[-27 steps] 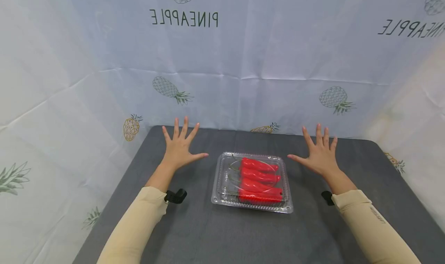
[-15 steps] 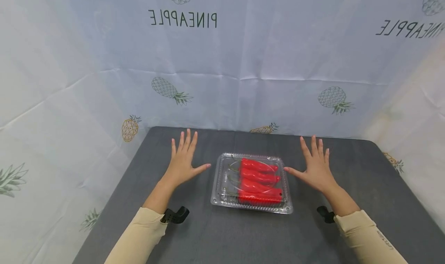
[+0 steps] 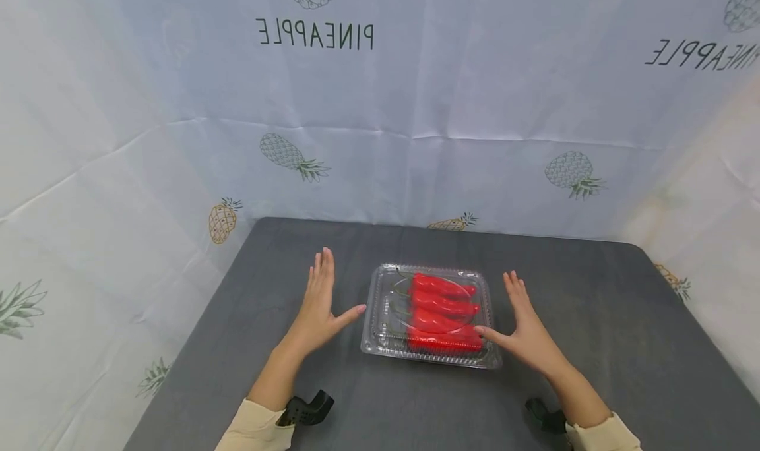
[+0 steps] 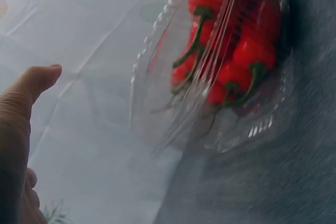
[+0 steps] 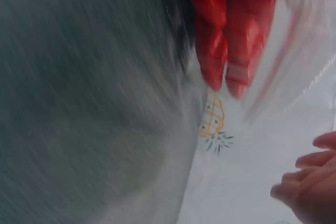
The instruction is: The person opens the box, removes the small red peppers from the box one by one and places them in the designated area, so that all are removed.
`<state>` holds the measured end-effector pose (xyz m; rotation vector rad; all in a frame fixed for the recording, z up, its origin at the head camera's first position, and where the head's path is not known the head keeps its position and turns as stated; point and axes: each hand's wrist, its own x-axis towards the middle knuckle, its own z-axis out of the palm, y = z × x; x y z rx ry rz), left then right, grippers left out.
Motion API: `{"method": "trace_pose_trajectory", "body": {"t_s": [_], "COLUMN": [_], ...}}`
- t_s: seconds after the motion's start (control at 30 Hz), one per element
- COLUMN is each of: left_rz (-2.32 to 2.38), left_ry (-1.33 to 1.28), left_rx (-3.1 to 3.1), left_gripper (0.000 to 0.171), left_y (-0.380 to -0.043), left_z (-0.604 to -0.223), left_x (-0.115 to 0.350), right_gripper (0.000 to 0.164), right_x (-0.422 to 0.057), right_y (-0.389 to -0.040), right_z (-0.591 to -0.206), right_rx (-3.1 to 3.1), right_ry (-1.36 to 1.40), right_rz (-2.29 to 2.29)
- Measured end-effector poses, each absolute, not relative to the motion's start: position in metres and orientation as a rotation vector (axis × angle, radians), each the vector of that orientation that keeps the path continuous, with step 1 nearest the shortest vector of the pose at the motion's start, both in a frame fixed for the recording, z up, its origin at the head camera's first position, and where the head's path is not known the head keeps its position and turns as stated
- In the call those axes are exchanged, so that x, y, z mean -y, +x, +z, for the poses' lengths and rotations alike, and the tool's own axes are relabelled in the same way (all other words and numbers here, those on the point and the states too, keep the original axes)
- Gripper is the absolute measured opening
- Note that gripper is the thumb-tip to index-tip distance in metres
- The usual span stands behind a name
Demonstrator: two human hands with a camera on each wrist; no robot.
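Pale pineapple-print cloth [image 3: 487,88] behind and to both sides, dark grey table [image 3: 427,405] below. Near the middle of the tabletop, a clear plastic box [image 3: 375,332]. Flanking it, left hand [image 3: 317,309] and right hand [image 3: 528,332], both spread wide from thumb to fingers, holding nothing; impossible to tell whether the right thumb touches. Probably best to close in evenly, low on the side walls, pressing lightly to avoid buckling the plastic. Inside, red peppers [image 3: 444,302] with green stems [image 4: 195,40]; keep level to avoid sliding them.

A curtained-off booth, room type unclear: pineapple-printed cloth [image 3: 475,82] hangs behind and beside a grey table [image 3: 380,405].
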<state>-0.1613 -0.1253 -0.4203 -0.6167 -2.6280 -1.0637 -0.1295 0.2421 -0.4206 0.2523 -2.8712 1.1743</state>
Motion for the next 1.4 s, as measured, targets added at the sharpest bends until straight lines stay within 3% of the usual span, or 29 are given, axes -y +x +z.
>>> {"method": "trace_pose_trajectory", "body": {"t_s": [0.37,0.97,1.4], "left_rz": [-1.552,-1.792,-1.755], "left_ry": [-0.532,-0.438,-0.516], "left_rx": [2.605,2.524,2.498], "left_gripper": [0.098,0.089,0.106], "left_y": [-0.131,-0.12,-0.117], "left_z": [-0.445,-0.483,-0.491], "left_x": [0.106,0.077,0.072], "right_gripper": [0.11,0.106,0.115], "right_x": [-0.222,-0.217,-0.212], "right_y": [-0.104,-0.095,-0.096], "right_z": [-0.446,-0.473,-0.483], "right_rx": [2.84,2.678,2.636], "right_ry": [0.115,0.045,0.097], "right_rz": [1.316,1.536,1.618]}}
